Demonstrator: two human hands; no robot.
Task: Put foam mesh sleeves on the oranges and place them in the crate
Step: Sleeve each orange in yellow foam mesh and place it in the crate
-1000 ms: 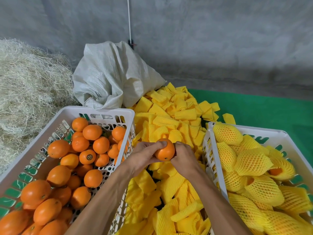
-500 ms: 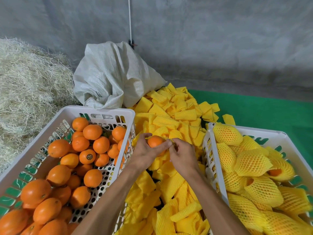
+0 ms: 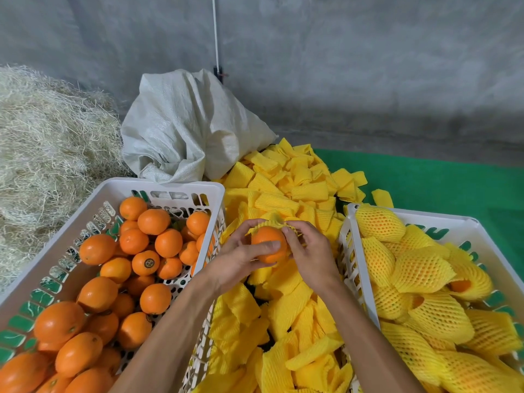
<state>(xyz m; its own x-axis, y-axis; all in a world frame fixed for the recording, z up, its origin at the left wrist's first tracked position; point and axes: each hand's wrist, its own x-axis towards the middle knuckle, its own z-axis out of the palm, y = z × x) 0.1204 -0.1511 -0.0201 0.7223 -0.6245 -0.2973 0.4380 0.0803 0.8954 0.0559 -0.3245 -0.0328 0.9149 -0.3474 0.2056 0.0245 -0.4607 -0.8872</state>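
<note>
Grey concrete wall, green mat (image 3: 442,182), straw at left, white sack behind. Between two white crates we hold one orange (image 3: 266,243) over the pile of loose sleeves (image 3: 283,194). Change: a sleeve (image 3: 273,222), absent from the fruit a second ago, now caps its far end. Left hand (image 3: 241,259) grips the orange; right hand (image 3: 310,251) pinches the mesh. Judged: sleeving begun, right crate (image 3: 347,251) next. Writing: round sticker (image 3: 148,262) on one orange, unreadable.
</note>
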